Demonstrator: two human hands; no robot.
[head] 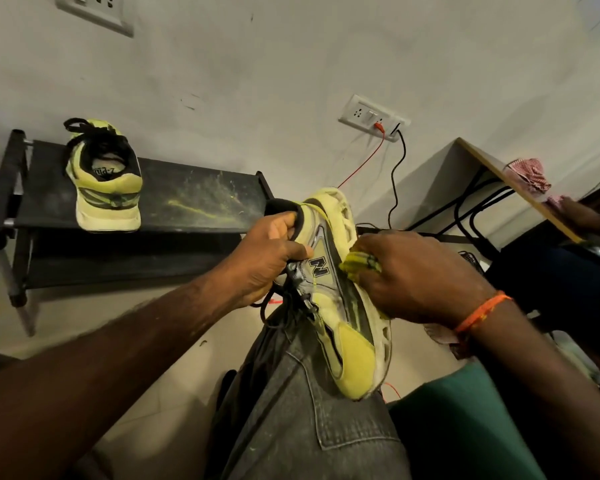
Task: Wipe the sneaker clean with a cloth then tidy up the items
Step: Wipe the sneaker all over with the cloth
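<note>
Fingers of left hand (267,258) grip the "N" sneaker (340,299); right hand (420,275) pinches yellow cloth (359,263).

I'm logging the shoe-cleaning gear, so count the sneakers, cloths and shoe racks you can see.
Sneakers: 2, one held, one on the rack
Yellow cloth: 1
Shoe rack: 1
Total: 4

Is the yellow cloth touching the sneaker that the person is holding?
Touching. In the head view the right hand presses the yellow cloth against the sneaker at its midsole edge, with no gap visible between them.
</note>
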